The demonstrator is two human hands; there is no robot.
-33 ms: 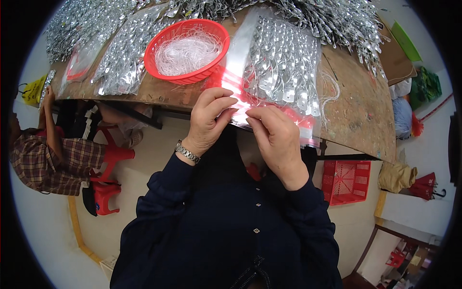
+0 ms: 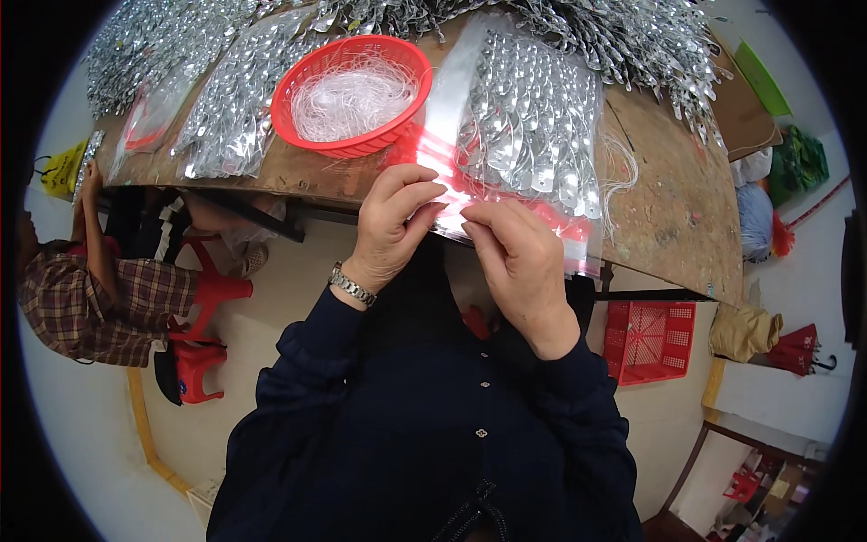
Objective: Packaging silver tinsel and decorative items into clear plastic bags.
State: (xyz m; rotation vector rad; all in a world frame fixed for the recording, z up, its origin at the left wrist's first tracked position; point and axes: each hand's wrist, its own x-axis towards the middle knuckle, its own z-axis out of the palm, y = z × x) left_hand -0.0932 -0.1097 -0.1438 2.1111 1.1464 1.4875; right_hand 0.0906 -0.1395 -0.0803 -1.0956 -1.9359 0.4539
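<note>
My left hand [image 2: 397, 221], with a metal-band watch [image 2: 352, 285] on its wrist, is closed in a pinch at the table's front edge. Facing it across a small gap, my right hand [image 2: 517, 257] is pinched too, thumb against forefinger. Whatever lies between the fingertips is too fine to make out. Under and behind the hands are clear plastic bags with red bands [image 2: 432, 154]. Just beyond my right hand lie overlapping rows of shiny silver teardrop-shaped metal pieces [image 2: 528, 117] on the plastic. A red basket [image 2: 280, 113] holding tangled clear thread [image 2: 357, 98] stands beyond my left hand.
Heaps of silver pieces [image 2: 623, 41] cover the far side of the wooden table [image 2: 668, 199]. Loose clear strands [image 2: 621, 172] lie at right. A red crate [image 2: 648, 343] is on the floor below. At left, a person in a checked shirt [image 2: 117, 294] sits near red stools [image 2: 200, 366].
</note>
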